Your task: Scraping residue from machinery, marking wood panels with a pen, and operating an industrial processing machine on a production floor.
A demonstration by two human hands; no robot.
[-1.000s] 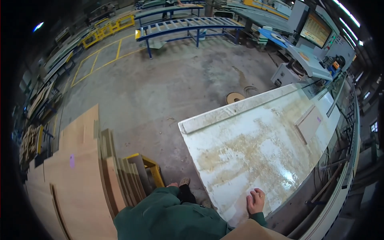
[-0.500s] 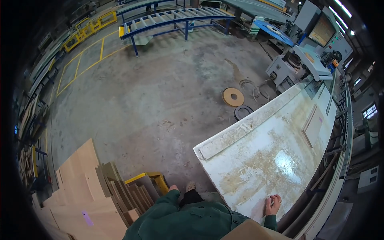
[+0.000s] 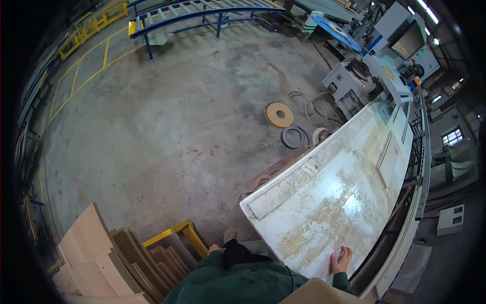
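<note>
You have two hands in view: the right hand [image 3: 340, 262] lies flat on the one long white surface [image 3: 324, 202], and the left hand [image 3: 214, 249] shows only at the sleeve's end. One shoe [image 3: 230, 235] shows below you. On the floor lie three flat discs: one tan [image 3: 279, 114], one dark [image 3: 294, 137], one pale [image 3: 320, 135]. One blue roller conveyor [image 3: 202, 12] stands beyond. One yellow rack [image 3: 177, 238] holds a stack of boards [image 3: 101, 253] too many to count.

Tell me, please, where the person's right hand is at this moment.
In the head view the right hand lies flat on the near end of the white worktable, low on the right, just beyond the green sleeve.
</note>
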